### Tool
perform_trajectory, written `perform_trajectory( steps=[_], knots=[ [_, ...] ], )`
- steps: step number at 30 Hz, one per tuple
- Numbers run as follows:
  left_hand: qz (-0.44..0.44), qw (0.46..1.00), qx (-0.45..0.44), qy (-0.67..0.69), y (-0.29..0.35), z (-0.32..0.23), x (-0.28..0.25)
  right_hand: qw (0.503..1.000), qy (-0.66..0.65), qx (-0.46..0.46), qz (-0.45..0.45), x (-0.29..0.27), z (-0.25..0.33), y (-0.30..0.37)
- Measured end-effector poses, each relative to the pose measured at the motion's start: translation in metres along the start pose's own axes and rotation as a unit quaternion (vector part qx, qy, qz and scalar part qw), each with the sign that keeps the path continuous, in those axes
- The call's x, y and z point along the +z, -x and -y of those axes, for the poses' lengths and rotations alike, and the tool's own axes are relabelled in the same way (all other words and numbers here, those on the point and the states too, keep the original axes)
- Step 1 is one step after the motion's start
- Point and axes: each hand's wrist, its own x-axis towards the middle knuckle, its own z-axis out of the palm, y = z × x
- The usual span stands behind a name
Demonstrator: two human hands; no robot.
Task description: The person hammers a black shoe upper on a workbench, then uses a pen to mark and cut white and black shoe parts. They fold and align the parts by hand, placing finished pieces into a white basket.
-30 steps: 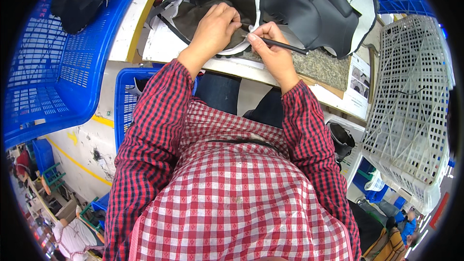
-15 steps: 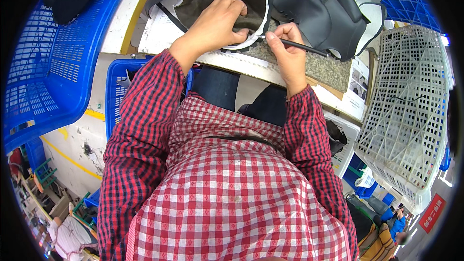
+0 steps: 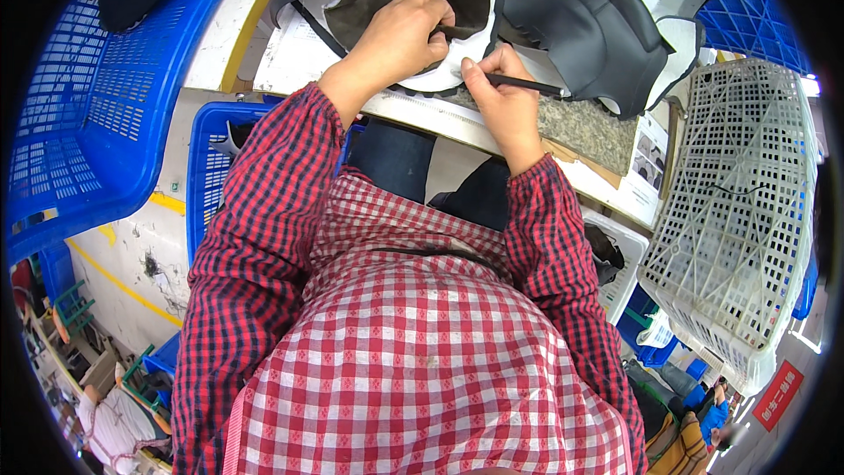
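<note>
A dark brown lining (image 3: pixel 374 2) with a wide white border (image 3: pixel 431 81) and black edging lies at the front of the bench. My left hand (image 3: pixel 397 42) is closed on a fold of this lining, its thumb and fingers pinching it back from the border. In my right hand (image 3: pixel 505 105) is a slim black pen (image 3: pixel 534 84), held between thumb and fingers. The pen's left end is over the white border, close to my left thumb; my right fingers hide part of it. To the right lie black moulded pieces (image 3: pixel 576 13) with white backing.
Beneath the pieces is a speckled grey slab (image 3: pixel 591 127) on the white bench. Printed sheets (image 3: pixel 646 163) stick out at its right. A white plastic basket (image 3: pixel 734 202) stands at the right, and a large blue basket (image 3: pixel 114 123) at the left. People sit farther off.
My left hand has drawn the lining back, baring more of the white border. My right hand has moved left and slightly nearer to me with the pen.
</note>
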Motion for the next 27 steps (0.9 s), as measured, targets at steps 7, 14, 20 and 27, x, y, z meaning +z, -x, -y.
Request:
perform_trajectory(
  steps=[7, 14, 20, 27],
  knots=[
    [0.006, 1.000, -0.001, 0.001, 0.002, 0.007, 0.004, 1.000, -0.026, 0.004, 0.015, -0.001, -0.008, -0.001],
    [0.044, 0.998, -0.009, 0.037, 0.001, -0.028, -0.024, 0.964, -0.255, 0.069, 0.032, -0.024, -0.008, -0.002],
    [-0.211, 0.929, 0.011, -0.303, -0.021, -0.025, -0.090, 0.978, -0.201, -0.016, -0.043, -0.089, -0.033, -0.021],
    [-0.104, 0.957, -0.082, -0.258, -0.058, 0.001, -0.125, 0.964, -0.023, -0.057, -0.260, -0.203, -0.064, -0.010]
  ],
)
